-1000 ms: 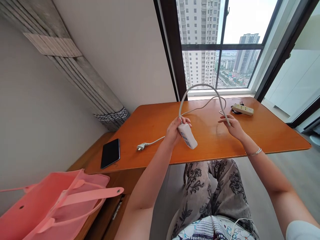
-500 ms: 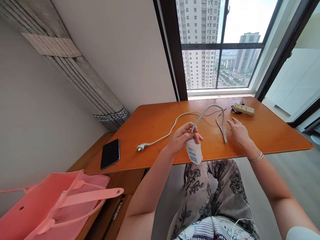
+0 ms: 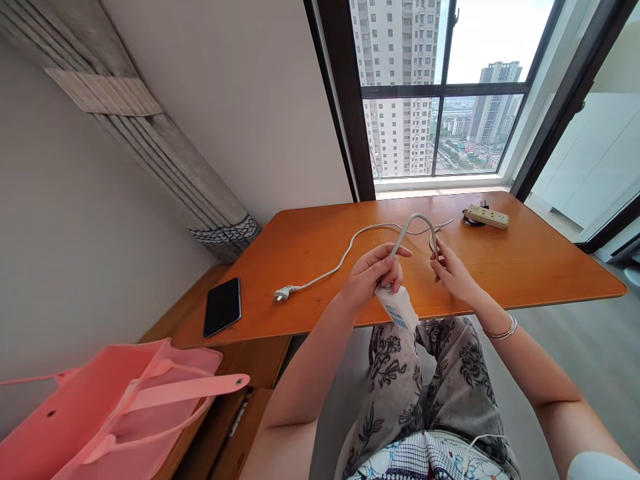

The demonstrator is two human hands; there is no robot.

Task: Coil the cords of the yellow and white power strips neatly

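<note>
My left hand (image 3: 377,272) is closed around the white cable where it meets a white power strip (image 3: 399,308), which hangs tilted over the table's front edge. From there the cable (image 3: 420,217) arches up and over to my right hand (image 3: 449,270), whose fingers pinch it. The rest of the cable runs left across the orange-brown table (image 3: 300,243) and ends in a white plug (image 3: 285,293) lying on the tabletop.
A black phone (image 3: 223,307) lies at the table's left end. At the back right sits a beige power strip (image 3: 487,217) with a black cord. A pink bag (image 3: 120,407) stands at the lower left. Behind the table is a window (image 3: 440,91).
My right hand has moved left and closed on the cable, and the cable's arch has narrowed. The white power strip in my left hand has shifted slightly right and turned.
</note>
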